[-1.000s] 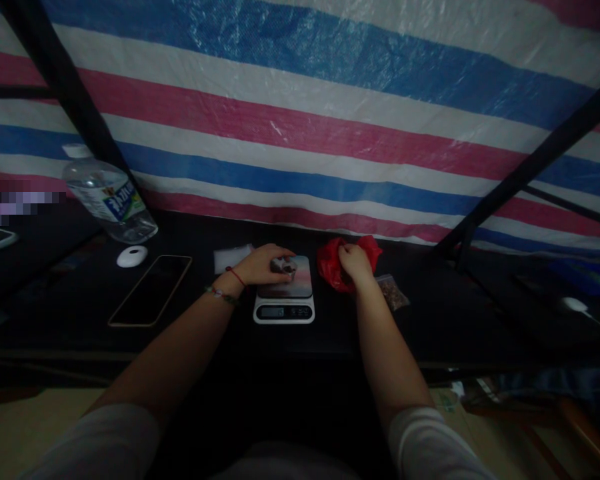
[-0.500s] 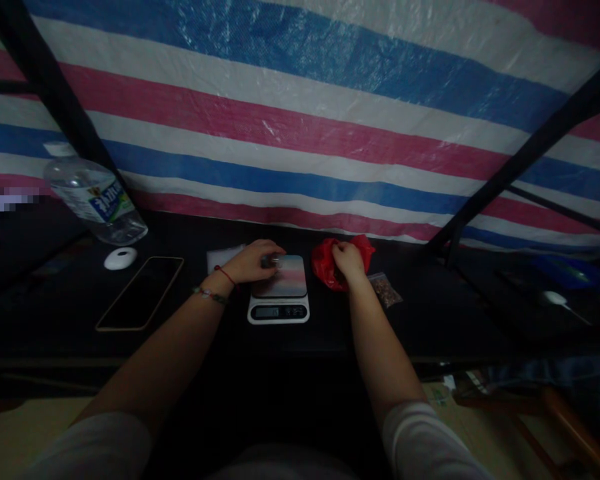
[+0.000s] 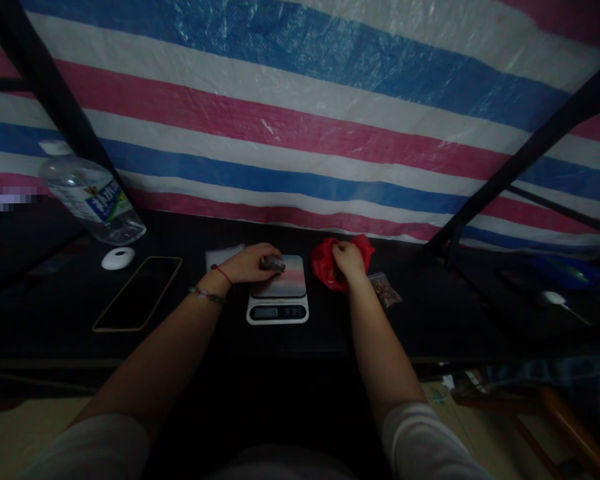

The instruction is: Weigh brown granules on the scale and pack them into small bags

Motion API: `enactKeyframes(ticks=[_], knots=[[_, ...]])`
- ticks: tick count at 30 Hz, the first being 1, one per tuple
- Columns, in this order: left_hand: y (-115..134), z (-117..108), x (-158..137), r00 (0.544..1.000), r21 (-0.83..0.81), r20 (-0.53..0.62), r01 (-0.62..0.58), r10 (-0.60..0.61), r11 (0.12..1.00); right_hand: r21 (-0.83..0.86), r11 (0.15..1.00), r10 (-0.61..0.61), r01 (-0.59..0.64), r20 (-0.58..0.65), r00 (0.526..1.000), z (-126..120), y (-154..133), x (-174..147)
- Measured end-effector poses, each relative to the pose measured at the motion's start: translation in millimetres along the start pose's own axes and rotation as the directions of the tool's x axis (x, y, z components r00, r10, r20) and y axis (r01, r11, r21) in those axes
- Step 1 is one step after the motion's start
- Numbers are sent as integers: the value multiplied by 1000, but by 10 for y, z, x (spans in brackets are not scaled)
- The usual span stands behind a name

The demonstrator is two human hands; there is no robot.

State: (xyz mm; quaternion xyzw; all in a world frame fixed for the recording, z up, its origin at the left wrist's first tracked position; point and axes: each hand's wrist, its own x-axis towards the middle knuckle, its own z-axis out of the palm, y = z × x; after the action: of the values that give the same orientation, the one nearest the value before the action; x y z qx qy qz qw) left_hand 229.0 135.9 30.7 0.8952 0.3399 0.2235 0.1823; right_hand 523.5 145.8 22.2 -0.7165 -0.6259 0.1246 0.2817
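Note:
My left hand point(image 3: 249, 263) is closed around a small clear plastic bag point(image 3: 273, 264) with dark contents, over the upper left of the kitchen scale's metal plate. The white kitchen scale point(image 3: 278, 315) has its display lit, but I cannot read it reliably. Fingers pinched together, my right hand point(image 3: 350, 261) reaches into the mouth of a crumpled red plastic bag point(image 3: 324, 260); what the fingertips hold is hidden. Just right of that wrist lies a small clear bag of brown bits point(image 3: 386, 291). Flat clear plastic bags point(image 3: 223, 257) lie partly behind my left hand.
At the left are a phone point(image 3: 139, 293), a white rounded mouse-like object point(image 3: 119, 258) and a leaning clear bottle point(image 3: 97, 197). Black metal posts point(image 3: 510, 163) flank the black table, with a striped plastic sheet point(image 3: 290, 140) behind. A white charger-like puck with cable point(image 3: 553, 297) lies far right.
My left hand has turned slightly, and more of the small bag in it shows above the plate. My right hand stays in the red bag. The view has shifted a little.

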Motion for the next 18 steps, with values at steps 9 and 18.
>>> enactKeyframes(ticks=[9,18], knots=[[-9,0,-3,999,12,13,-41,41,999,-13,1000,-10,10,-20,1000,-1,20,9],[-20,-19,-14,979,22,-201,25,-20,999,-118,993,-14,13,-3,1000,-80,27,5]])
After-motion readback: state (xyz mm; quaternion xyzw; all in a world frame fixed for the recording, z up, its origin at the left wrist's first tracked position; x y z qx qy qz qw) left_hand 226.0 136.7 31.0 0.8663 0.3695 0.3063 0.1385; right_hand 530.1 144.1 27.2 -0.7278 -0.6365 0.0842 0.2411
